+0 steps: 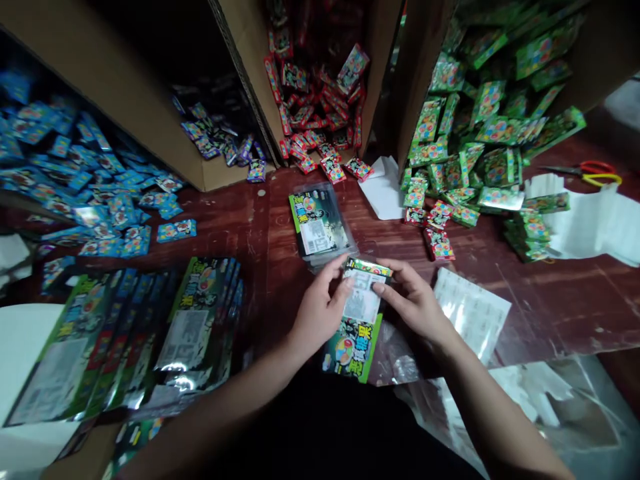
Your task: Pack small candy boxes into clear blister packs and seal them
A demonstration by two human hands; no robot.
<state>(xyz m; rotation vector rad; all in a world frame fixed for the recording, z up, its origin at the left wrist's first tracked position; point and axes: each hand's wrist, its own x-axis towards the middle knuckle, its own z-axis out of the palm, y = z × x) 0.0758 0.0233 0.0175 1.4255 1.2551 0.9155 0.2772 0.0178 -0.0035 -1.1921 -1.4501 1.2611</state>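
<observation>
Between my two hands is a printed candy packet (356,340), dark with green edges and a white label panel, held near the table's front edge. My left hand (325,303) grips its upper left side, thumb on the front. On the upper right side, my right hand (413,297) pinches it with the thumb over the label. Just beyond lies a matching packet in a clear sleeve (320,223). A sheet of white labels (470,310) rests to the right of my right hand.
Cardboard boxes (240,40) at the back spill blue packs (120,207), red packs (320,143) and green packs (457,167) onto the table. Filled packets (193,313) stand in rows at left. Scissors (595,175) lie at far right, near white paper (595,220).
</observation>
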